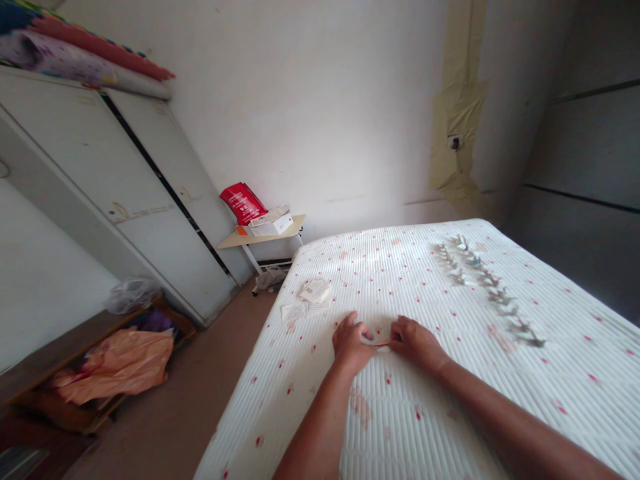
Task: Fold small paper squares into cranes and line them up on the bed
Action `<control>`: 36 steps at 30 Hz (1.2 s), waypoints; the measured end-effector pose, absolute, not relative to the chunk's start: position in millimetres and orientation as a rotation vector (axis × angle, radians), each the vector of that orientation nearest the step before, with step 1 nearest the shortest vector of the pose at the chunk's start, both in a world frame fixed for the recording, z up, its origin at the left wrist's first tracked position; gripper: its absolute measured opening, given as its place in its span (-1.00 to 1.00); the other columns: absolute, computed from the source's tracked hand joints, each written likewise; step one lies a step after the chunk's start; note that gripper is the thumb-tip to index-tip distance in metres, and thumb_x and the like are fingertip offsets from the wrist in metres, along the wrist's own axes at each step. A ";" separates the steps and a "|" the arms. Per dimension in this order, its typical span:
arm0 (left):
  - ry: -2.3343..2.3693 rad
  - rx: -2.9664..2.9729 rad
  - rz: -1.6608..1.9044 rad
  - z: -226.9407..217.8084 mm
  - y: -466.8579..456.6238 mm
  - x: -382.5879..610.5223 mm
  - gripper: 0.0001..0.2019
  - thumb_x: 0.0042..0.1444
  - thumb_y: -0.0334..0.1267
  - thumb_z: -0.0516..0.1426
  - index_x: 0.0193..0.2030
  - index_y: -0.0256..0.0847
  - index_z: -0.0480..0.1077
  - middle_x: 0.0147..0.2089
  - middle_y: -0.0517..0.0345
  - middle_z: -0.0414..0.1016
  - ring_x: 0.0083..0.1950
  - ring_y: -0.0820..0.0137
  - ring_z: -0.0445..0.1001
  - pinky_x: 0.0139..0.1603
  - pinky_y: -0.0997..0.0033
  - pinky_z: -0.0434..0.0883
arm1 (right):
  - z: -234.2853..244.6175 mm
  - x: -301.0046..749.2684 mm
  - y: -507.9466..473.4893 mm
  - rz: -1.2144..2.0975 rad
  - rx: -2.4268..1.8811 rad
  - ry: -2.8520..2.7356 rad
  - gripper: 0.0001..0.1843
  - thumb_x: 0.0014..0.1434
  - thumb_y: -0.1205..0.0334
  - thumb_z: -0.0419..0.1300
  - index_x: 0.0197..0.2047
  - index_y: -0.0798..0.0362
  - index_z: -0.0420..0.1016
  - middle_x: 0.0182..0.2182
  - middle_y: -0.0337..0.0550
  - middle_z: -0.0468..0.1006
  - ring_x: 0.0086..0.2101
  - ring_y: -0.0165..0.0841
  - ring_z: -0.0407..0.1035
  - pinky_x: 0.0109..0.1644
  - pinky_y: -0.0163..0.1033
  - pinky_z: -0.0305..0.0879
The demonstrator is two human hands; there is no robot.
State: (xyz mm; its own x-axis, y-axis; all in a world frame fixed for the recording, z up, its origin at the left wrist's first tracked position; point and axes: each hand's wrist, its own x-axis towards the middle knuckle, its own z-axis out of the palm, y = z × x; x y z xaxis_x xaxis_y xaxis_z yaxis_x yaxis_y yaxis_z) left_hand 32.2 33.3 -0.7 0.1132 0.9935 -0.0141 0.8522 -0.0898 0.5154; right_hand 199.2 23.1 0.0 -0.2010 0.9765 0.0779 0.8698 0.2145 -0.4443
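My left hand [350, 340] and my right hand [414, 341] are close together, low over the patterned mattress [440, 407]. Stretched between their pinched fingers is a small piece of folded paper [383, 345], mostly covered by the fingers. Beyond my left hand lies a loose group of flat paper pieces [316, 291] with print on them. Small folded paper figures [500, 297], several of them, stand in rows on the right part of the mattress; their exact shape is blurred.
A small side table [235, 239] past the mattress's far left corner holds a red bag [243, 203] and a white box [273, 225]. A grey cabinet [150, 193] stands at left. An orange plastic bag [123, 363] lies on a low wooden unit. A wall socket [455, 141] shows behind.
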 end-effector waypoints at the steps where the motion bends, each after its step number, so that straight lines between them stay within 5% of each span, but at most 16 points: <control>1: 1.781 2.001 0.493 -0.5 33.0 31.2 -0.81 -0.27 -0.34 0.24 -0.43 -0.14 0.40 0.28 0.12 0.09 0.28 0.27 0.06 0.23 0.17 0.02 | 0.6 199.1 23.1 0.439 -1.725 -2.156 -0.86 0.06 0.30 0.13 -0.51 0.10 0.41 -0.46 -0.16 0.39 -0.36 -0.39 0.32 -0.34 -0.37 0.11; 10: 1.705 1.914 0.465 10.4 33.7 20.8 -0.79 -0.26 -0.45 0.16 -0.40 -0.15 0.41 0.30 0.15 0.07 0.29 0.31 0.05 0.27 0.26 -0.01 | 6.0 196.7 21.5 0.450 -1.752 -2.156 -0.85 0.06 0.27 0.15 -0.51 0.10 0.41 -0.43 -0.15 0.41 -0.42 -0.42 0.30 -0.39 -0.38 0.08; 16: 1.827 1.948 0.473 6.4 32.3 33.8 -0.85 -0.17 -0.16 0.20 -0.43 -0.12 0.41 0.28 0.17 0.09 0.29 0.26 0.05 0.26 0.20 -0.02 | 1.0 197.6 22.7 0.406 -1.743 -2.160 -0.84 0.09 0.25 0.13 -0.49 0.09 0.42 -0.44 -0.12 0.43 -0.23 -0.30 0.35 -0.29 -0.36 0.13; 19: 1.884 2.024 0.490 2.2 28.3 39.2 -0.78 -0.20 -0.08 0.23 -0.42 -0.11 0.40 0.28 0.16 0.08 0.30 0.26 0.02 0.25 0.18 -0.01 | 0.6 198.3 22.6 0.401 -1.745 -2.179 -0.80 0.11 0.21 0.12 -0.49 0.10 0.42 -0.44 -0.11 0.42 -0.31 -0.34 0.35 -0.31 -0.36 0.13; 27: 1.816 2.042 0.493 -3.2 30.8 30.7 -0.87 -0.16 -0.37 0.19 -0.40 -0.12 0.41 0.29 0.20 0.08 0.29 0.31 0.04 0.25 0.23 0.00 | 4.4 198.4 22.4 0.432 -1.748 -2.161 -0.85 0.07 0.28 0.14 -0.51 0.10 0.41 -0.44 -0.16 0.39 -0.42 -0.42 0.31 -0.39 -0.39 0.08; 32: 1.647 2.176 0.656 -6.9 19.6 24.9 -0.66 -0.16 -0.53 0.06 -0.29 -0.05 0.47 0.23 0.28 0.19 0.27 0.33 0.06 0.27 0.18 -0.02 | -0.5 199.2 22.2 0.426 -1.700 -2.147 -0.84 0.08 0.29 0.11 -0.51 0.10 0.41 -0.46 -0.16 0.39 -0.34 -0.37 0.34 -0.33 -0.38 0.13; 36: 1.443 2.370 0.772 -7.1 9.6 27.0 -0.63 -0.15 -0.46 0.11 -0.20 0.04 0.48 0.15 0.28 0.28 0.24 0.27 0.07 0.26 0.16 0.02 | 0.6 200.4 22.1 0.456 -1.697 -2.127 -0.83 0.08 0.28 0.11 -0.52 0.10 0.41 -0.48 -0.17 0.38 -0.32 -0.36 0.34 -0.29 -0.36 0.16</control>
